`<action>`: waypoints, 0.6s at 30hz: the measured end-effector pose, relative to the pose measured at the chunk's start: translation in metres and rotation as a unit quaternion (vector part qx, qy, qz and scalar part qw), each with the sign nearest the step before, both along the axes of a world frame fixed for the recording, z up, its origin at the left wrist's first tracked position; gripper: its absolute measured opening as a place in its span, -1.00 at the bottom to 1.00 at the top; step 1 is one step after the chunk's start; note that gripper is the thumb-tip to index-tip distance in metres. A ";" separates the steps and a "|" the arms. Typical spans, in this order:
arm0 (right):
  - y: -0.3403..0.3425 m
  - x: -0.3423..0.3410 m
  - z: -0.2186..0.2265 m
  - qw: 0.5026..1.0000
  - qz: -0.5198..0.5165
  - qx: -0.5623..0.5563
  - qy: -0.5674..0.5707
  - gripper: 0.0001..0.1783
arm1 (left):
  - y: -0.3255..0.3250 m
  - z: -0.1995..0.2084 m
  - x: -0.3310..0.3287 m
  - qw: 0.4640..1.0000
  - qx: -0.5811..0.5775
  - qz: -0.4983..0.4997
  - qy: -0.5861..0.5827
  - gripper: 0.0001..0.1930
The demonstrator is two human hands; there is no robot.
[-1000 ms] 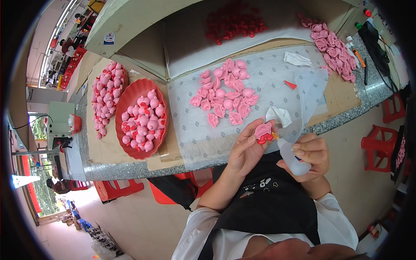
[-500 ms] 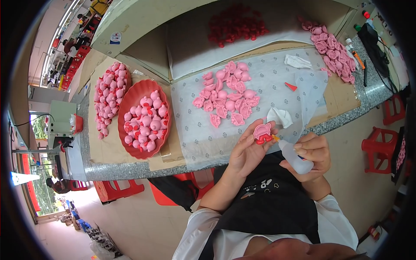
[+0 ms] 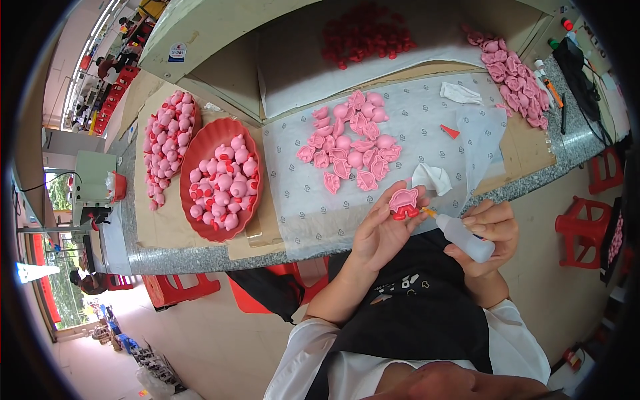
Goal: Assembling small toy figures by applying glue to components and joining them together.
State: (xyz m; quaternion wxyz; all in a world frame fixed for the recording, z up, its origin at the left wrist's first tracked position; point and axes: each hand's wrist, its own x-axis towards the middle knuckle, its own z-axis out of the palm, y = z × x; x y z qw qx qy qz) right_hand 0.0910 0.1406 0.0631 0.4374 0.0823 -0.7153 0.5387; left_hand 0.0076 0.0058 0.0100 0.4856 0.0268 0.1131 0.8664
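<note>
Near the table's front edge my left hand point(image 3: 375, 237) is closed around a small hollow pink toy part point(image 3: 404, 198) with a red foot-like piece point(image 3: 405, 215) at its lower end. My right hand point(image 3: 497, 232) grips a translucent white squeeze bottle point(image 3: 472, 243), tilted so that its thin orange nozzle point(image 3: 429, 212) points at the red piece from the right. Whether the tip touches it, I cannot tell. Just beyond my hands a crumpled white cloth point(image 3: 432, 178) lies on patterned paper point(image 3: 293, 200). Several loose pink parts point(image 3: 353, 143) are spread farther back, some cupped, some rounded.
A red scalloped bowl point(image 3: 190, 217) of pink-and-red figures stands at left, beside a pile of similar ones point(image 3: 170, 137). Red pieces point(image 3: 367, 37) lie under the shelf box point(image 3: 220, 40). Pink parts point(image 3: 520, 87) are heaped at back right, near a red cone point(image 3: 450, 132) and second cloth point(image 3: 460, 93).
My right hand has drawn the bottle slightly to the right, so its nozzle stands a little farther from the toy part. My left hand has stayed nearly in place.
</note>
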 end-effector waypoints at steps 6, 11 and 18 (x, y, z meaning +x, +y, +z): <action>0.000 0.001 -0.001 1.000 -0.001 0.004 -0.011 -0.47 | 0.000 -0.001 0.000 1.000 -0.002 0.000 0.004 -0.56; 0.000 0.003 0.002 1.000 0.005 -0.020 0.000 -0.47 | 0.000 -0.002 0.001 1.000 -0.013 0.004 0.005 -0.56; -0.005 0.002 0.004 0.999 0.039 -0.001 -0.006 -0.46 | 0.001 0.000 0.001 1.000 -0.017 0.010 0.016 -0.56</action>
